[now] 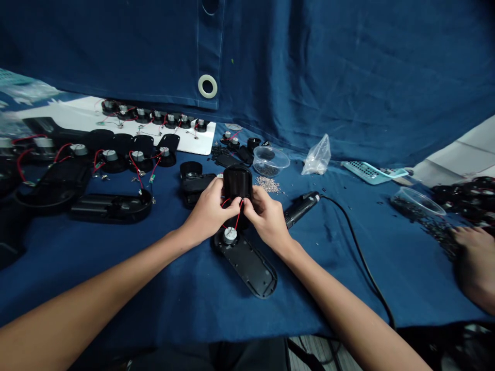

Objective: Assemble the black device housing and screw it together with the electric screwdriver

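Note:
My left hand [211, 208] and my right hand [266, 216] meet over a black plastic housing [237, 185] at the middle of the blue cloth. Both hands pinch the red wires [235, 216] that run from it. The wires lead down to a small silver motor [230, 235] seated in a flat black oval shell [251, 265] lying just in front of my hands. Fingers of both hands are closed on the wires and the housing.
Several black shells with motors and red wires [112, 159] lie at the left. A black electric screwdriver [301, 208] with its cable lies right of my hands. A clear bowl [270, 161], loose screws [268, 184], a plastic bag [317, 156] and another person's hand [474, 263] are nearby.

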### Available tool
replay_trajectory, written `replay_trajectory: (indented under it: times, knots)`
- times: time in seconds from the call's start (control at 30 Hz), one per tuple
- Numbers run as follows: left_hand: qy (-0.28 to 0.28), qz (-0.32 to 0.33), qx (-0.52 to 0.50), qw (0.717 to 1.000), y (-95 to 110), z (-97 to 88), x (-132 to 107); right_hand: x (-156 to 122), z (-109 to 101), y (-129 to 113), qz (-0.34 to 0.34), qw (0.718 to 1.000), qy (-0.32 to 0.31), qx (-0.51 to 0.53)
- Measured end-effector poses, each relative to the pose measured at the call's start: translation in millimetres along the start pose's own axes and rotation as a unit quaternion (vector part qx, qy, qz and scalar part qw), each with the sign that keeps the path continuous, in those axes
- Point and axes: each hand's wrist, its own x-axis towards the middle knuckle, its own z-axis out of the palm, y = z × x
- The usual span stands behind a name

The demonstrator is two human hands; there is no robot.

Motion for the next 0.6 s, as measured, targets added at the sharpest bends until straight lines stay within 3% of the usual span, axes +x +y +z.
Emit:
replay_trajectory:
  times: [0.33,0.43,0.5,0.6]
  knots:
    - [-0.003,-0.027,-0.022,0.999,2.0,1.9,-0.4,1.9,0.5,0.8,0.016,0.999,-0.001,0.03]
    - [0.067,-0.046,-0.024,0.996,8.7,5.2,-7.0,3.5,0.8,0.6,0.024,0.998,0.001,0.05]
    - [0.122,-0.041,0.032,0.991,14.6,6.2,-11.7,4.0,0.5,-0.2,0.033,0.999,0.013,0.039]
    - [0.11,0.0,0.146,0.983,20.9,4.7,-15.0,3.9,-0.2,-1.5,0.04,0.999,0.031,0.008]
